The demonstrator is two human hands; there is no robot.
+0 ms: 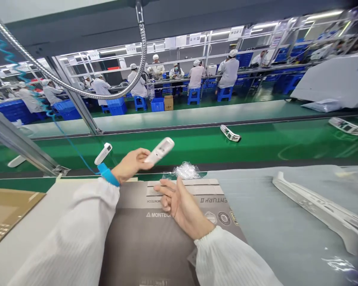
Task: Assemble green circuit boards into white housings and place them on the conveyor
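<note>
A white handheld device (160, 151) with a small window is gripped at its lower end by my left hand (135, 163), which has a blue wrist strap. It is held up near the edge of the green conveyor belt (191, 147). My right hand (181, 202) is over the grey-brown cardboard (131, 238), palm turned up, fingers partly curled and apart, with nothing in it. Just beyond the right hand lies a crumpled clear plastic bag (187, 171).
On the belt are white devices (103, 153) at left and open shells (230, 133) at right. A long white plastic part (319, 206) lies at right. A metal post (74, 95) and hose (143, 47) stand ahead. People in white (228, 71) sit beyond.
</note>
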